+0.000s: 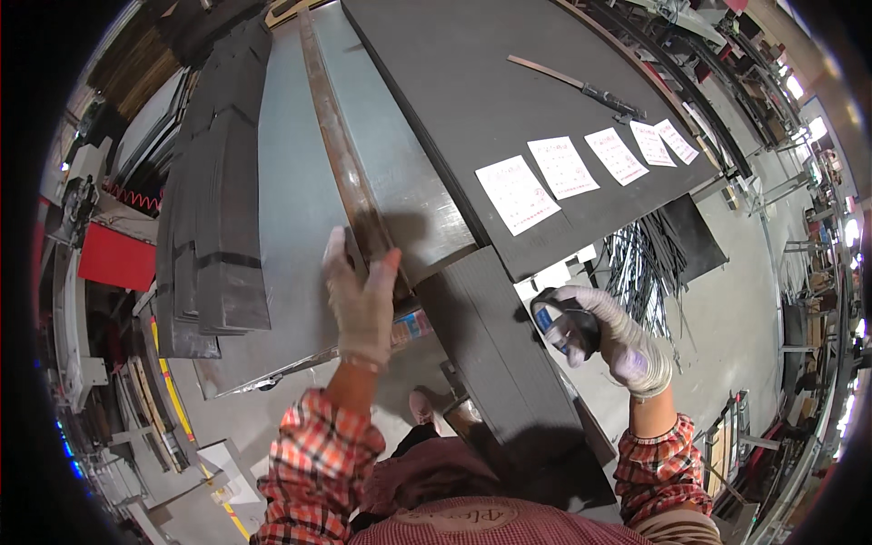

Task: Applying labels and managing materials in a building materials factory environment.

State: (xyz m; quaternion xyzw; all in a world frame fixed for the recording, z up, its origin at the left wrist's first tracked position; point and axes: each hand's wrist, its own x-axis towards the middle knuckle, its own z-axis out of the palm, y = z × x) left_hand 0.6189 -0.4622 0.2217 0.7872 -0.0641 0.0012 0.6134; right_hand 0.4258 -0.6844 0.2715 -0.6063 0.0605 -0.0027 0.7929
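Observation:
My left hand (pixel 359 300), in a whitish glove, is raised over the pale table (pixel 286 182) with its thumb and fingers spread and nothing in them. Its fingertips come close to a long brownish metal bar (pixel 338 136) lying along that table; whether they touch it I cannot tell. My gloved right hand (pixel 613 331) is curled round a dark roll (pixel 565 331) with a blue patch inside, seemingly a roll of tape. This roll is beside a stack of dark grey strips (pixel 500 336) that runs toward my body.
Dark sheets (pixel 436 64) lie to the right of the bar, bearing several printed papers (pixel 518 193) and a slim long-bladed tool (pixel 595 94). More dark strips (pixel 218 209) are stacked at left. Thin black offcuts (pixel 643 263) hang at right, near a white-grey floor (pixel 745 272).

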